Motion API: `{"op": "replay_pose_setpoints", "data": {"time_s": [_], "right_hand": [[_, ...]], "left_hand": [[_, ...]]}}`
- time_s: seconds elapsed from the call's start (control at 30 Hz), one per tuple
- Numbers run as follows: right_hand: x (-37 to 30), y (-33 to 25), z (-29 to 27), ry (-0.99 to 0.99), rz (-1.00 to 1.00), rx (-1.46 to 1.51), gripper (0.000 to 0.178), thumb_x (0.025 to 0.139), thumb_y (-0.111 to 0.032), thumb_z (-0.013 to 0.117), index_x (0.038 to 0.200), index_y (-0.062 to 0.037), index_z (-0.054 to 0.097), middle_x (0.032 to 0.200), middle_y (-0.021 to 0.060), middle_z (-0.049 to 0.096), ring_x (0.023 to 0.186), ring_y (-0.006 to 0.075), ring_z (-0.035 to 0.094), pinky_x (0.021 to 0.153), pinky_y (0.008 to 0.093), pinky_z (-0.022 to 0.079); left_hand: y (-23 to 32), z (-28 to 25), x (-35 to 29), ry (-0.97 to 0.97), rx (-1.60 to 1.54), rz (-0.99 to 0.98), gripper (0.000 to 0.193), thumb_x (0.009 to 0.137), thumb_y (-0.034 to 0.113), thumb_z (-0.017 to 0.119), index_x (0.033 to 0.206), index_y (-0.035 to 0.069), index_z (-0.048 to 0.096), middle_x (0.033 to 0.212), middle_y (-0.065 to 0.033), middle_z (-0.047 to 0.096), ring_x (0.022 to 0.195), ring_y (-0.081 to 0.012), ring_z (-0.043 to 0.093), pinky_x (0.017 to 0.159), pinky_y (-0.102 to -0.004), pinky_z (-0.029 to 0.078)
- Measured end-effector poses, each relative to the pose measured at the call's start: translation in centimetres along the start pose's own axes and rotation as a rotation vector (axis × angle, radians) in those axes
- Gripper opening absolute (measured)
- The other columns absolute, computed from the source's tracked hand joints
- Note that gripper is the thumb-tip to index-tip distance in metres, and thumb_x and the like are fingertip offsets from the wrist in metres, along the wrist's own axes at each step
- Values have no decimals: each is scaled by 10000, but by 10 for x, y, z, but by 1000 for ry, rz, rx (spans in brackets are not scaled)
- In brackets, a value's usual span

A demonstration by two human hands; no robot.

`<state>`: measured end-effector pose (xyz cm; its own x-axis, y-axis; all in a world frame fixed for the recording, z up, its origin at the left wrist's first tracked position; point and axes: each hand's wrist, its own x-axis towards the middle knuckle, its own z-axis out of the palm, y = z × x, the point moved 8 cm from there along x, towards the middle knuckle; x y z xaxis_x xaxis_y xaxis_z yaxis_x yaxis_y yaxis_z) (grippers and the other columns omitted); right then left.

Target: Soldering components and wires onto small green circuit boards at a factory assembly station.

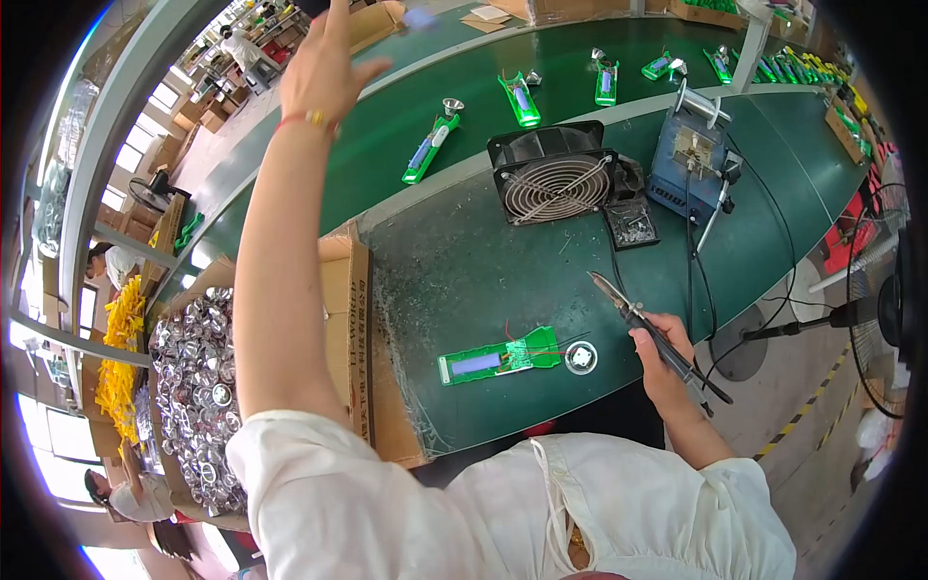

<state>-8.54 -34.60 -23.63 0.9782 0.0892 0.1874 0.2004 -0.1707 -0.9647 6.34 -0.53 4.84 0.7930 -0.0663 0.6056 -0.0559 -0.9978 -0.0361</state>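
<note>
My right hand (665, 353) is closed around a soldering iron (657, 338), its tip tilted up and to the left above the green bench. Left of that hand lies a green plastic housing (541, 340) with a blue cylindrical cell (474, 365) and a small circuit board with thin red and black wires. A round silver reflector (580, 358) with a white centre sits at the housing's right end. My left arm stretches far forward over the belt. My left hand (324, 72) has its thumb apart and fingers extended; a blurred bluish thing (419, 18) shows beside it, apart from the fingers.
A cardboard box (358, 329) of silver reflectors (198, 396) stands at left. A black fan (556, 184), a blue soldering station (688, 159) with solder spool, and trailing cables occupy the bench's far side. Several green housings (430, 147) line the green belt beyond. Other people work at far left.
</note>
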Motion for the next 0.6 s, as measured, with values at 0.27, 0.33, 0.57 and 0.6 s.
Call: {"op": "replay_pose_setpoints", "data": {"time_s": [0.27, 0.33, 0.57, 0.6], "right_hand": [[-16, -3, -28, 106, -4, 77, 193, 850, -127, 558, 986, 4, 522, 881, 71, 578, 740, 92, 560, 597, 193, 431], [-16, 2, -35, 127, 0, 54, 194, 852, -137, 557, 980, 7, 531, 884, 70, 583, 758, 92, 573, 585, 195, 435], [-13, -9, -23, 133, -18, 132, 209, 852, -136, 558, 993, 14, 525, 862, 87, 598, 719, 89, 561, 586, 195, 430], [-12, -10, -22, 125, -65, 113, 218, 850, -135, 559, 998, 19, 517, 839, 92, 600, 663, 82, 530, 584, 196, 426]], "left_hand": [[24, 7, -72, 11, -56, 135, 614, 684, 210, 703, 1237, 148, 445, 1159, -105, 508, 987, -312, 548, 812, -398, 466], [23, 16, -101, -144, -124, 95, 520, 683, 193, 702, 1162, 121, 513, 1139, -99, 521, 984, -299, 549, 822, -389, 460], [60, 35, -230, -872, -297, 69, 367, 641, 50, 688, 992, 80, 584, 891, -80, 600, 845, -254, 584, 752, -353, 476], [68, 34, -250, -940, -298, 109, 360, 646, 51, 679, 988, 97, 577, 886, -79, 597, 867, -271, 583, 749, -381, 476]]}}
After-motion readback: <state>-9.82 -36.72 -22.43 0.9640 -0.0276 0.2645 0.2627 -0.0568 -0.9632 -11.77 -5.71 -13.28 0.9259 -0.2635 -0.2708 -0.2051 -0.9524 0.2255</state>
